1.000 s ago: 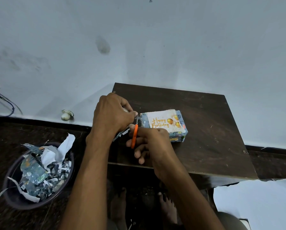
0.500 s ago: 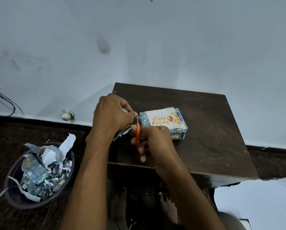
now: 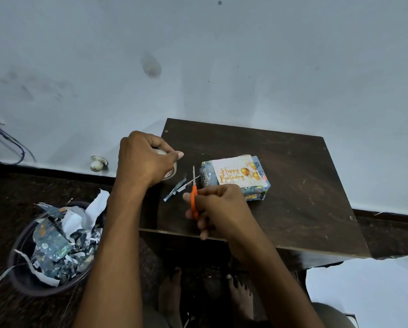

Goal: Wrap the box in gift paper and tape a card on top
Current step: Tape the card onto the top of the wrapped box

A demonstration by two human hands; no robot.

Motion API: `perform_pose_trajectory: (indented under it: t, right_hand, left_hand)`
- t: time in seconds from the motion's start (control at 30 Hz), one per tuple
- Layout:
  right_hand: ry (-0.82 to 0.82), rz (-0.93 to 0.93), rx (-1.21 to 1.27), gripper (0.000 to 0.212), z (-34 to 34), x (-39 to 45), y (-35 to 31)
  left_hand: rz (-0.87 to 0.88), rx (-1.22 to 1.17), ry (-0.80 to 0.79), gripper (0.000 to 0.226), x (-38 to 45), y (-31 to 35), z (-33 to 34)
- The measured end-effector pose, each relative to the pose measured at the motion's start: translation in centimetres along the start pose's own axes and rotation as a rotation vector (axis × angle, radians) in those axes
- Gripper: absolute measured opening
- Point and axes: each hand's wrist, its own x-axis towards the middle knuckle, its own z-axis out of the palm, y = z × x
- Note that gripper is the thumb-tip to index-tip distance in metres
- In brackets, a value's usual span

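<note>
One bin – paper scraps inside

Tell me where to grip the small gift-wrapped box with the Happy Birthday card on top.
Grip the small gift-wrapped box across its two long sides, coming from above. It lies flat on the dark wooden table, its far and right sides free; the right hand with the orange-handled scissors crowds its near-left corner.

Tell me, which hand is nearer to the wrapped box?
The right hand. It grips the orange scissors just in front of the wrapped box, at its near-left corner. The left hand holds a tape roll farther left, apart from the box.
</note>
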Motion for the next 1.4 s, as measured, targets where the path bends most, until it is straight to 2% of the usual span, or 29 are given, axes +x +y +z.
perform_pose_trajectory:
  t: [0.07,0.17,0.23,0.37,0.43,0.6,0.67,0.73,0.77,0.83,0.9,0.97,1.2,1.4]
  right_hand:
    - [0.031,-0.037,-0.170,0.012,0.6,-0.4,0.6]
    - [0.174,-0.162,-0.617,0.013,1.6,-1.0,1.7]
    - [0.219,-0.180,-0.846,0.018,2.1,-1.3,1.7]
    - [0.168,-0.149,-0.998,0.012,3.1,-1.9,0.7]
    - [0.167,-0.152,-1.086,0.021,3.6,-1.9,0.5]
    - [0.103,-0.109,-1.185,0.027,4.0,-1.9,0.4]
    - [0.152,-0.145,-1.131,0.019,3.8,-2.3,0.4]
    - [0.320,-0.309,-0.983,0.007,3.4,-2.3,0.5]
    - [0.432,-0.417,-0.869,0.010,3.1,-2.2,0.7]
    - [0.575,-0.566,-0.479,0.010,2.5,-1.5,0.6]
    - [0.558,-0.568,-0.120,0.008,1.9,-1.1,0.0]
    - [0.535,-0.549,0.083,0.007,1.4,-0.6,-0.2]
    - [0.579,-0.606,0.333,0.008,-0.1,0.2,-0.1]
    - [0.622,-0.695,0.317,0.011,-0.6,0.4,-0.2]
  left_hand:
    - [-0.006,-0.068,0.008,0.018,0.0,-0.1,-0.3]
    - [-0.021,-0.226,0.003,0.017,0.1,-0.3,-0.9]
    - [-0.030,-0.342,0.001,0.014,0.1,-0.3,-1.4]
    - [-0.027,-0.484,-0.037,0.012,-0.3,-0.3,-2.1]
    - [0.006,-0.522,-0.060,0.012,-0.5,-0.6,-2.3]
    - [0.125,-0.610,-0.128,0.007,-1.5,-1.1,-2.8]
    - [0.163,-0.652,-0.135,0.009,-1.9,-1.1,-2.7]
    - [0.177,-0.687,-0.122,0.005,-2.2,-1.0,-2.5]
    - [0.184,-0.698,-0.115,0.006,-2.3,-1.0,-2.3]
    - [0.203,-0.721,-0.102,0.011,-2.7,-0.8,-1.7]
    - [0.233,-0.725,-0.090,0.012,-3.1,-0.4,-0.9]
    - [0.276,-0.702,-0.082,0.012,-3.5,0.3,0.1]
    - [0.332,-0.747,-0.109,0.014,-5.1,2.1,2.2]
    - [0.358,-0.775,-0.096,0.023,-5.6,2.4,2.9]
